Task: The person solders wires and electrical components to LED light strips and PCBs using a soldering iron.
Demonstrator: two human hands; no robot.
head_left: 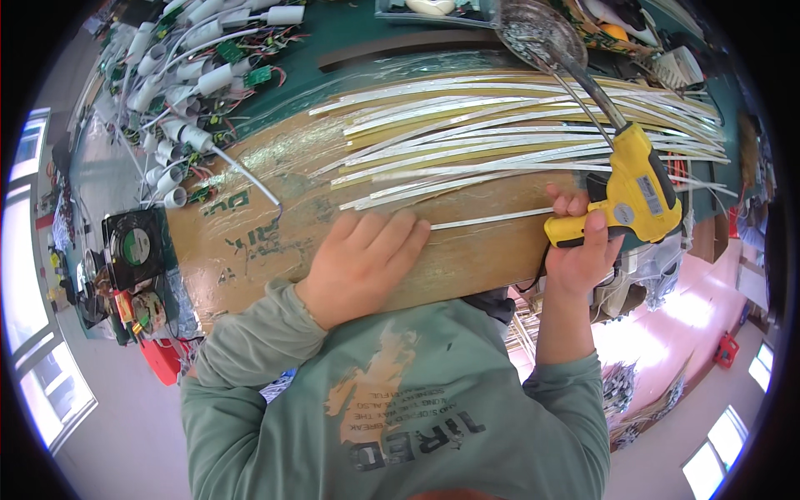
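Your fingers [392, 237] on the left hand [362, 267] are flat and spread, not gripping anything, just pressing on the brown cardboard sheet wrapped in clear tape [275, 242] right at the near end of one thin white strip [492, 218]. Your right hand [583, 254] is closed tight around the grip of the yellow pistol-shaped soldering gun [637, 187], whose long metal tip [575, 79] runs up and away over the big fan of white and yellowish strips [517, 133] lying across the cardboard on the green desk [367, 29].

Stuff I'd watch for, just going by how it looks: that metal shaft sits right above the strips, so if your wrist dips it could scorch one. The single strip is only held by fingertip pressure at its end, so it could skid sideways on the slick tape. Your left fingertips are close to where the work happens, so a slip of the gun toward you could mean a burn. Also the pile of white tube-shaped parts with small green boards and wires [192, 83] crowds the far left; a loose lead could snag.
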